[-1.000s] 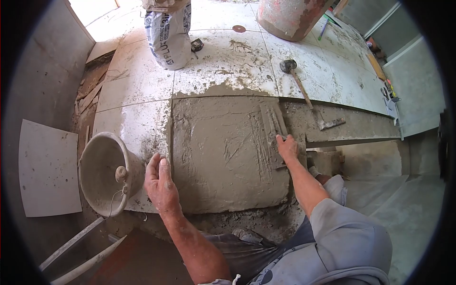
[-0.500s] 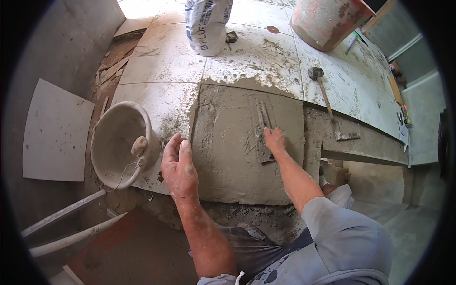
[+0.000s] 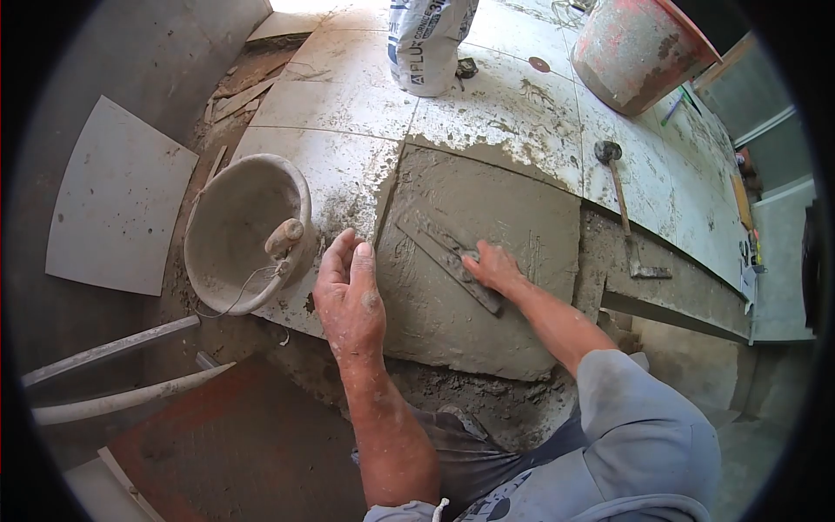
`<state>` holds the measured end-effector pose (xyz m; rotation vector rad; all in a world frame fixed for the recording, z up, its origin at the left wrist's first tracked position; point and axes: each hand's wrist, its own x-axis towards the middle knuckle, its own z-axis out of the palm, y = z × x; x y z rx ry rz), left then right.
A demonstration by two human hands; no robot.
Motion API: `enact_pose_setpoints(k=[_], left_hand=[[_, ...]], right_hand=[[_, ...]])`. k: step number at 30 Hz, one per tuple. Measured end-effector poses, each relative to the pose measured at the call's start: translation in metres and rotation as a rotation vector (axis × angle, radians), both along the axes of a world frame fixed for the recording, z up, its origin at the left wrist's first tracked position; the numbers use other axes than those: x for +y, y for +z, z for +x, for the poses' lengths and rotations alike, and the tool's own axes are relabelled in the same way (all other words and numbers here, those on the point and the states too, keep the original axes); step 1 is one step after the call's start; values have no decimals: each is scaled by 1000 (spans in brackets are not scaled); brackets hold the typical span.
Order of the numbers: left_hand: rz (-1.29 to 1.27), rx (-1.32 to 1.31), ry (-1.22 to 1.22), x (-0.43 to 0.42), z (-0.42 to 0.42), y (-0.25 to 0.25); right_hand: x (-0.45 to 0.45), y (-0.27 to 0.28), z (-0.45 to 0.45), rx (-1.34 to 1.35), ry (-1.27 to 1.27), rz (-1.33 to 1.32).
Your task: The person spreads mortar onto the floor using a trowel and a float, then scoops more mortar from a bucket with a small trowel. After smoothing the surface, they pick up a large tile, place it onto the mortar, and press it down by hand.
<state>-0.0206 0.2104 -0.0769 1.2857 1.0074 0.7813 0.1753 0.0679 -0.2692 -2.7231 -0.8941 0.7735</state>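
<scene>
My right hand [image 3: 496,268] is closed on the handle of a long flat trowel [image 3: 439,252], which lies tilted across the wet grey mortar [image 3: 522,209]. The mortar forms a roughly square patch beside the white tiles [image 3: 330,106], with ridges and streaks on its surface. My left hand [image 3: 352,291] is raised over the patch's left edge, fingers apart and slightly curled, holding nothing. Just left of that hand stands a mortar-stained bucket [image 3: 202,252] with a wire handle and a rounded grip.
A white bag [image 3: 424,52] and a large reddish bucket [image 3: 631,61] stand on the far tiles. A mallet [image 3: 616,178] lies at the right, its handle near a metal tool [image 3: 648,271]. A loose tile [image 3: 122,200] leans at the left wall.
My right hand has moved the trowel leftward over the mortar, and the trowel has turned from nearly upright in view to diagonal. The camera view has shifted. My left hand stays open.
</scene>
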Motion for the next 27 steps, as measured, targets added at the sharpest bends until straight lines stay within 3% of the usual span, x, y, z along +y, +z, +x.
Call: enact_pose_setpoints(k=[4, 12, 20, 22, 27], left_hand=[[-16, -13, 19, 1, 0, -2], [10, 104, 10, -8, 6, 8], [68, 220, 87, -19, -15, 9], [141, 361, 59, -24, -20, 8], [116, 433, -11, -33, -17, 5]], right_hand=[[-17, 6, 24, -24, 50, 2], [55, 16, 108, -162, 94, 4], [90, 23, 167, -280, 370, -109], [97, 21, 181, -267, 410, -109], [99, 2, 200, -205, 544, -88]])
